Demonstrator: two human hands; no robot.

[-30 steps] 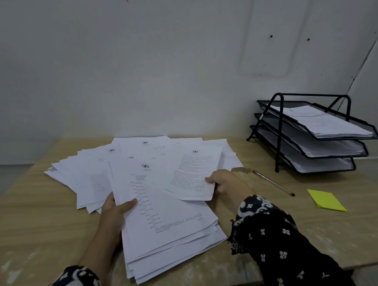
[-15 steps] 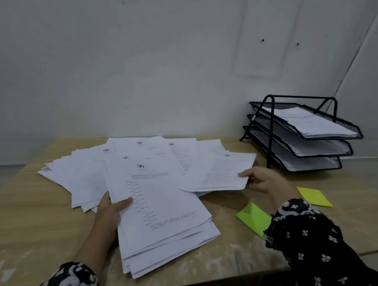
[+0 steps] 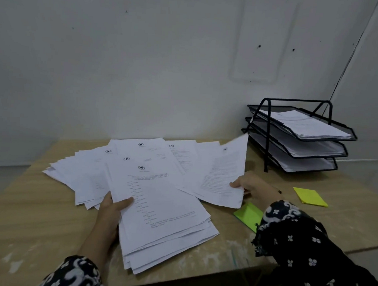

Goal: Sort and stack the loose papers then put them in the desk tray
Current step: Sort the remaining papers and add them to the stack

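Note:
A thick stack of printed white papers (image 3: 165,225) rests on the wooden desk near the front edge, and my left hand (image 3: 110,215) grips its left side, thumb on top. Behind it, loose sheets (image 3: 89,170) lie fanned out across the desk. My right hand (image 3: 254,187) pinches the lower right corner of a few printed sheets (image 3: 222,176), lifted and tilted up to the right of the fan. The black three-tier mesh desk tray (image 3: 268,136) stands at the back right, with paper in every tier.
A yellow sticky-note pad (image 3: 311,196) lies right of my right hand. A green sticky-note pad (image 3: 247,215) sits partly under my right sleeve. A white wall runs close behind the desk (image 3: 24,216). The desk's front edge is near my arms.
My right hand slid sheets off the fan to the right, then lifted and tilted them upward. A green note pad came into view. The pen is no longer visible. My left hand stayed.

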